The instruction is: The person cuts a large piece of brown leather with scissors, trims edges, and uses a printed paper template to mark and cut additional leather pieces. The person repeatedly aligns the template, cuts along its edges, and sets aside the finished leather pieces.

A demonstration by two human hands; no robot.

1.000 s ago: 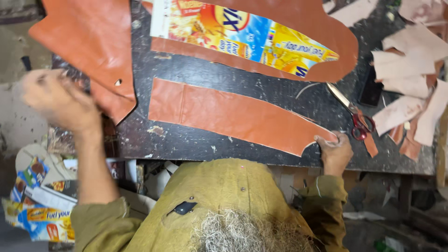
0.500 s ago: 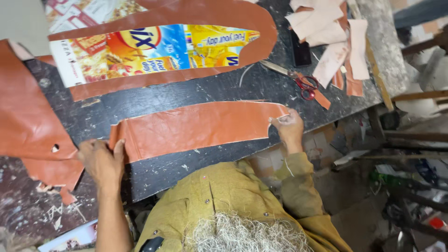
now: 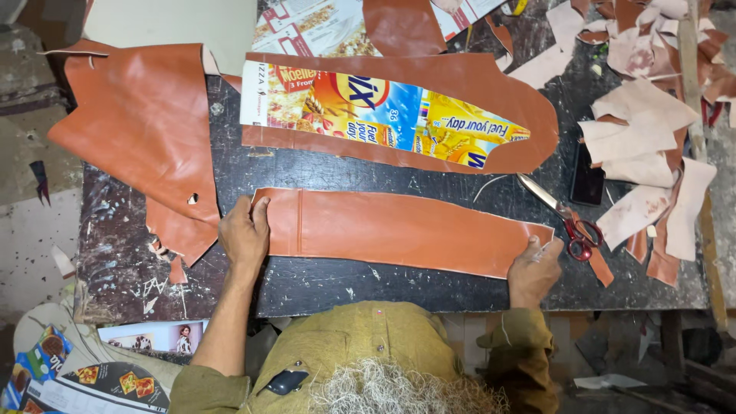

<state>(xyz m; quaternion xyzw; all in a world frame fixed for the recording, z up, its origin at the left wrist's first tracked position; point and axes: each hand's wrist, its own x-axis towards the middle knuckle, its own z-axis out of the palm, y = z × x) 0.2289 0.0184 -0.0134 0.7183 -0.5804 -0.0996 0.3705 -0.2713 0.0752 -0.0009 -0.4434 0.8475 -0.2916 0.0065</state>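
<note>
- The dark, scratched worktop point(image 3: 429, 287) fills the view, now seen square-on where half a second ago it ran slanted; the head has swung back over the work.
- The big, loose tan leather hide point(image 3: 142, 126) lies at the left, draped over the worktop's edge, no longer touched – a second ago the left hand was up by it.
- Above centre, a wide tan leather panel with a rounded end point(image 3: 529, 100) carries a colourful printed cardboard pattern point(image 3: 376, 115) on top, both lying flat and untouched.
- Nearer the person, the long, narrow tan leather strip point(image 3: 399, 230) lies flat on the worktop, straighter and fully spread out now.
- Pale leather offcuts point(image 3: 636, 138) are heaped at the right.
- Left hand point(image 3: 244, 234) presses flat on the strip's left end, fingers extended, pinning rather than gripping.
- Right hand point(image 3: 534, 264) sits on the strip's right tip; its grip looks closed on a thin pale marker, though I can't tell for sure.
- Red-handled scissors point(image 3: 567, 218) rest just beside that hand, idle.
- My read: the strip is pinned at both ends, smoothed for marking.
</note>
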